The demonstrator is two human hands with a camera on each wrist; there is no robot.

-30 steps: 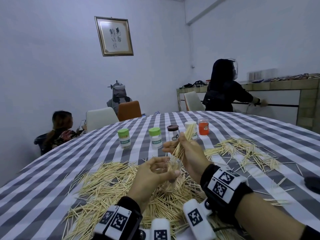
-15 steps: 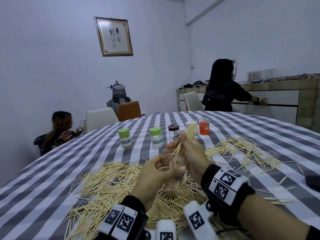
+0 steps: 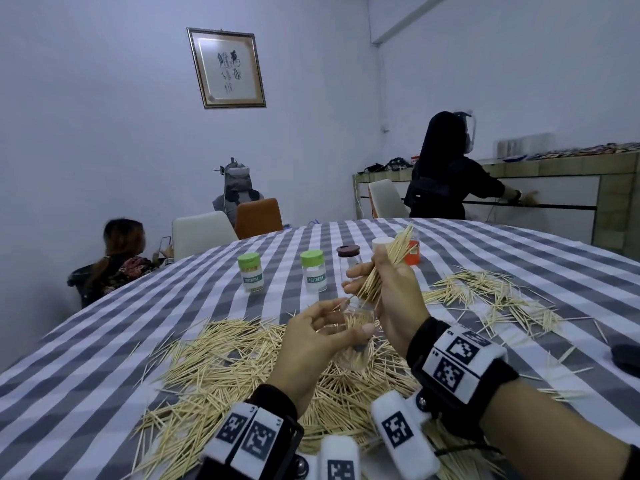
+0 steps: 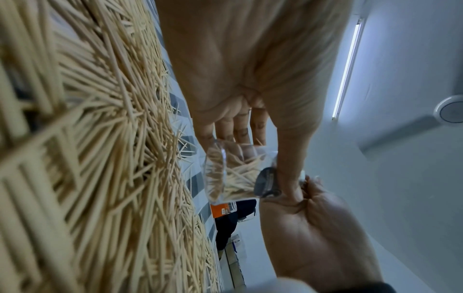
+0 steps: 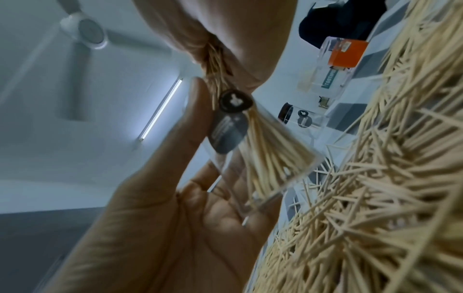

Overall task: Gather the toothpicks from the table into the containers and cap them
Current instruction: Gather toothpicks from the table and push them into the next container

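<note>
My left hand [image 3: 323, 332] grips a small clear container [image 3: 356, 336] just above the big toothpick pile [image 3: 242, 362]; the container [image 4: 235, 174] holds several toothpicks and carries a dark label [image 5: 226, 130]. My right hand [image 3: 388, 289] pinches a bundle of toothpicks [image 3: 389, 263] whose lower ends stand in the container's mouth and whose upper ends fan up to the right. In the right wrist view the bundle [image 5: 268, 150] spreads inside the clear container. My left thumb lies along the container's side.
Two green-capped containers [image 3: 250, 271] [image 3: 313, 270], a brown-capped one [image 3: 349, 261], a white-capped one [image 3: 382, 244] and an orange one [image 3: 412, 253] stand farther back on the checked cloth [image 3: 104, 341]. A second scatter of toothpicks [image 3: 491, 299] lies right. A dark object [image 3: 625, 356] sits at the right edge.
Both hands stay together over the pile. The right hand has lifted slightly with the bundle while the left hand keeps hold of the container.
</note>
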